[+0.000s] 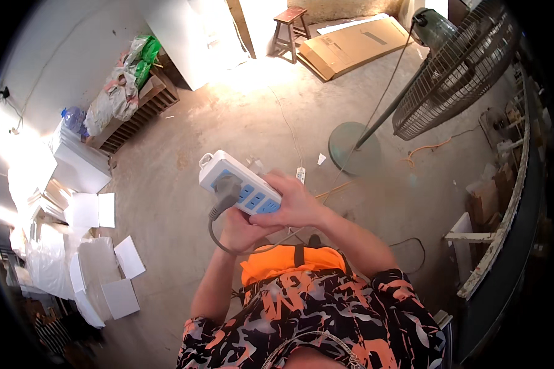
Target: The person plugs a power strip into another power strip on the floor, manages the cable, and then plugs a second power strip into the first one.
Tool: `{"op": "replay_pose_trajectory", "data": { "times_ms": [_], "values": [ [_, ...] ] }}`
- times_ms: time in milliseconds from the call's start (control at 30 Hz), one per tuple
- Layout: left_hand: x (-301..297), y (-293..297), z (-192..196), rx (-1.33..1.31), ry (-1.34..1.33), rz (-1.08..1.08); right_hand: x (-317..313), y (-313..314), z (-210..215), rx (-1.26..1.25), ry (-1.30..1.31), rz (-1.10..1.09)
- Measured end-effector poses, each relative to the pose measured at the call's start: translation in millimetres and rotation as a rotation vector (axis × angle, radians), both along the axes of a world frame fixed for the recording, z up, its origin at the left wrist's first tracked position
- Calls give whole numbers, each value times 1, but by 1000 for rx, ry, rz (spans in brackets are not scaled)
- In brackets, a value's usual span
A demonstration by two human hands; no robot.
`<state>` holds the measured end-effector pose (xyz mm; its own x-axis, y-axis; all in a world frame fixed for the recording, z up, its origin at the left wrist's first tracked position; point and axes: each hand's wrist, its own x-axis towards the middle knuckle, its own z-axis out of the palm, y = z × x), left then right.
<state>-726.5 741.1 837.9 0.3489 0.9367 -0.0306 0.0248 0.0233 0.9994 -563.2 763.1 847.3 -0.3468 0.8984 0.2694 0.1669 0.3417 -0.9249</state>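
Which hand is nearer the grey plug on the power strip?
Left. The left hand sits just below the grey plug; the right hand grips the power strip further along.

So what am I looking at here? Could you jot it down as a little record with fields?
Place: workshop with a concrete floor
Right hand: grips one end of a white power strip with blue sockets
Left hand: under the strip, by the grey cable
Grey plug: seated in the strip
Standing fan: upper right, on a round base
Wooden stool: top, beside flattened cardboard
White sheets: scattered on the floor, left
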Motion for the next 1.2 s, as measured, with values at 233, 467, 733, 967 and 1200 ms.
{"op": "replay_pose_trajectory", "data": {
  "times_ms": [233,467,733,967,1200],
  "values": [
    [6,41,-12,-125,-400,-264,-7,7,7,185,-113,-452],
    [-12,56,-14,-18,-547,-105,-36,15,25,55,210,-531],
    [-40,72,-2,84,-369,-465,-52,30,49,-311,771,-573],
    [-47,59,18,10,-330,-453,-64,22,51,-402,926,-500],
    [-42,38,23,76,-210,-308,-62,-1,49,-450,1038,-343]
  ]
}}
